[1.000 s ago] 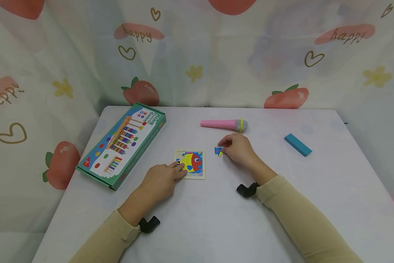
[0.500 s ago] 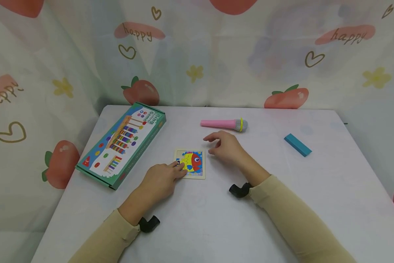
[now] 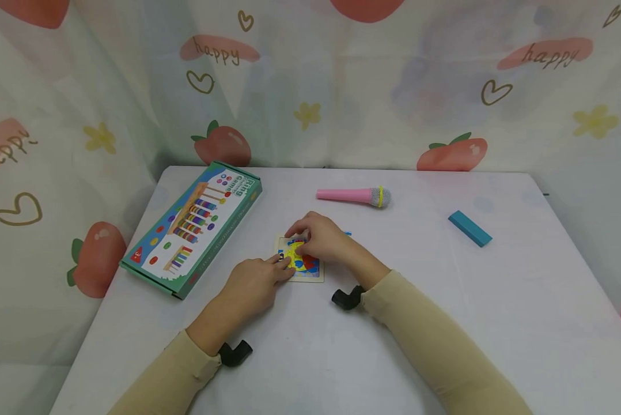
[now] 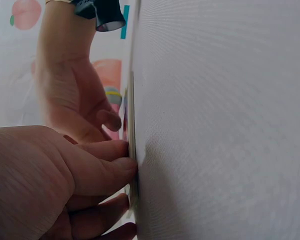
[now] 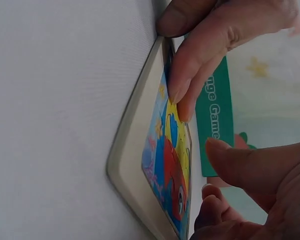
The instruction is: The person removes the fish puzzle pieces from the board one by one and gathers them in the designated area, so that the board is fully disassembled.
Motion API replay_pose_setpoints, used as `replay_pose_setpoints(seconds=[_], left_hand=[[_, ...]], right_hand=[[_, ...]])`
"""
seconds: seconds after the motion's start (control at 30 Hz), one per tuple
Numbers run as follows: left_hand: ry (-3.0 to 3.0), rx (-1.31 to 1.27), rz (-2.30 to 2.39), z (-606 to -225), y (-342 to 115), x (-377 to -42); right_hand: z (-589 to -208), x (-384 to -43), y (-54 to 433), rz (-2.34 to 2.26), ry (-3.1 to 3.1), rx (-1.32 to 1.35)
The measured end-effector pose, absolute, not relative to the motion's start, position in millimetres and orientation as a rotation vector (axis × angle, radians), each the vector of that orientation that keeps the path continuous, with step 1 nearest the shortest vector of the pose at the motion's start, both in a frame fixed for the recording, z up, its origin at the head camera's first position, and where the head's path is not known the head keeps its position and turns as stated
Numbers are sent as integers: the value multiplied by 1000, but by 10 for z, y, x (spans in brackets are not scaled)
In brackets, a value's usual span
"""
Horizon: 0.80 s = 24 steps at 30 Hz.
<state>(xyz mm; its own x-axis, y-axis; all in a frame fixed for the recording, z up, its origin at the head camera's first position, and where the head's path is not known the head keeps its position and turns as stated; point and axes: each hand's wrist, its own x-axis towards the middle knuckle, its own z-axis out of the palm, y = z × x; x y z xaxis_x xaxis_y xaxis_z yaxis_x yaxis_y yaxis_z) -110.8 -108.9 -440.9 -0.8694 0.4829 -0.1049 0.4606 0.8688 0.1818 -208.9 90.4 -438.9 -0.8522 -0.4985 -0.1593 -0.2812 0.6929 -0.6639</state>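
A small square fish jigsaw puzzle [image 3: 313, 274] in a pale frame lies on the white table. My left hand [image 3: 250, 283] holds its left side, with fingertips on the picture and the thumb against the frame's edge in the right wrist view. Above the puzzle's top edge is my right hand [image 3: 325, 237], partly covering the fish. In the right wrist view its thumb [image 5: 225, 160] and fingers stand apart, with nothing seen between them. A blue puzzle piece [image 3: 348, 233] shows just behind the right hand, mostly hidden.
A green ring game box [image 3: 191, 230] lies at the left. Behind the hands is a pink toy microphone [image 3: 347, 196], and a teal block [image 3: 469, 229] lies to the right. A patterned cloth [image 3: 362, 98] hangs along the back edge of the table.
My right hand has let go of the blue puzzle piece on the table and moved left over the puzzle. The left hand has stayed in place.
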Motion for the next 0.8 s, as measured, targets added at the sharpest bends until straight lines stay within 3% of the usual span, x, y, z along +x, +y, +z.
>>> replay_pose_setpoints(seconds=[0.8], left_hand=[[2887, 730, 238, -4411, -1092, -1117]], right_hand=[[-4427, -2015, 832, -789, 2632, -584]])
